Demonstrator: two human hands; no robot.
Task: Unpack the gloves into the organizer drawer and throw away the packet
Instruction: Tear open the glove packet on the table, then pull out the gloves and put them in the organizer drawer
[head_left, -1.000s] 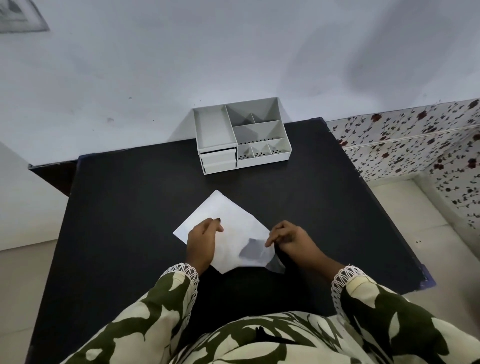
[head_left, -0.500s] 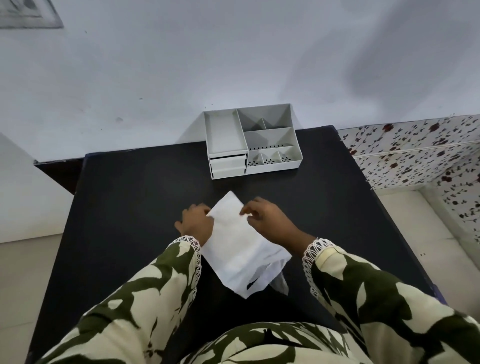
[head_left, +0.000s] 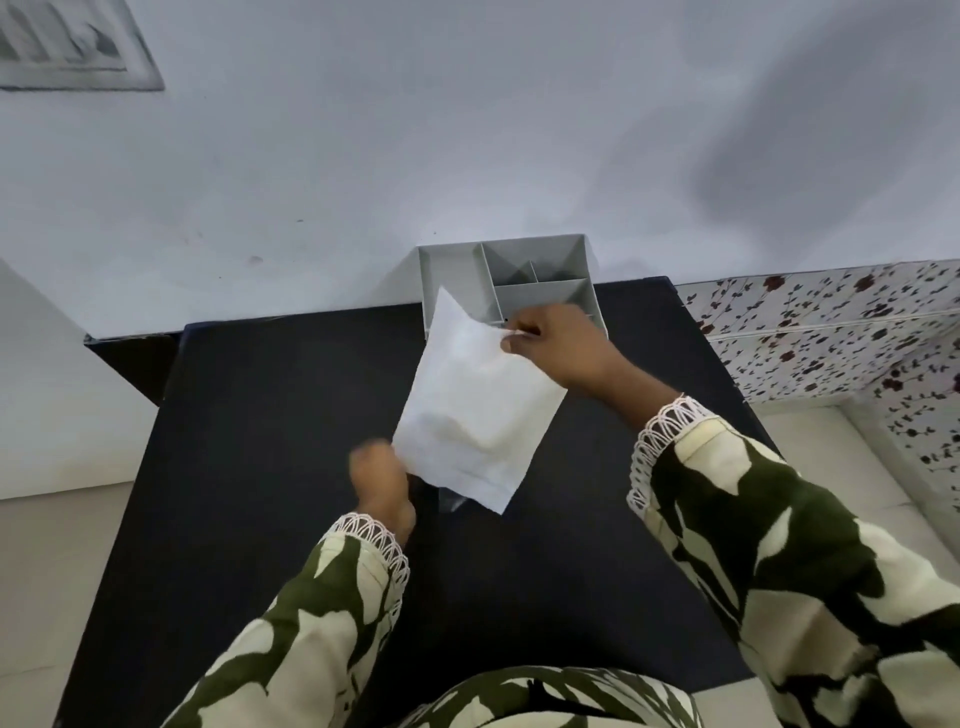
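Note:
A white paper packet (head_left: 475, 410) hangs lifted above the black table (head_left: 260, 441), tilted with its top corner toward the wall. My right hand (head_left: 558, 348) pinches the packet's upper right edge. My left hand (head_left: 382, 478) is blurred at the packet's lower left corner, fingers curled; whether it grips the packet is unclear. The grey organizer (head_left: 519, 275) with several compartments stands at the table's far edge against the wall; the packet and my right hand cover its front and its drawers. No gloves are visible.
The pale wall rises right behind the organizer. A floral-patterned surface (head_left: 831, 332) lies right of the table, and light floor shows on both sides. A framed picture (head_left: 67, 47) hangs at the upper left.
The packet went from lying flat on the table to being lifted and carried toward the organizer. My right hand moved up to its top edge, my left dropped to its lower corner.

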